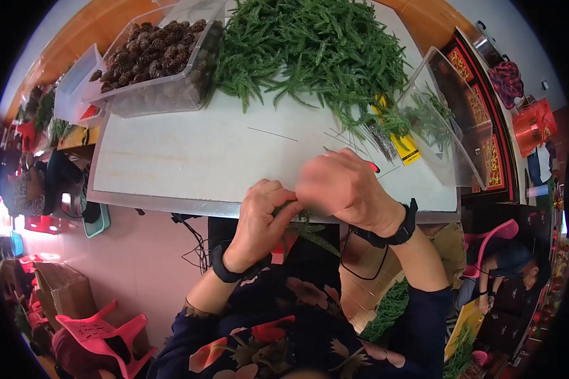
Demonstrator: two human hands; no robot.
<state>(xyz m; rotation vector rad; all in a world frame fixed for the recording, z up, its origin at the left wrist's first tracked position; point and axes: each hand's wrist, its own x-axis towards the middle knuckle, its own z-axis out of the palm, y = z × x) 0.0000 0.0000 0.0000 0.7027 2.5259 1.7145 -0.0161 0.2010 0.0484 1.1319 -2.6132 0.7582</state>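
Near the table's front edge, my left hand (263, 218) pinches a green artificial pine sprig (316, 235), whose needles hang below the fingers. Close beside it is my right hand (348, 189), its fingers curled inward and partly blurred, so what they grip is hidden. A red handle end (373, 167) shows past the right hand, with a thin dark tip on its other side; whether the hand holds this tool or it lies behind, I cannot tell. Several thin wires (272, 134) lie on the white table (171, 158) beyond my hands.
A big heap of green sprigs (316, 50) covers the table's far side. A clear bin of pine cones (155, 57) stands far left; a clear tilted container (446, 120) is at the right. Beside a wire bundle lies a yellow package (408, 148). Another person (509, 265) sits at right.
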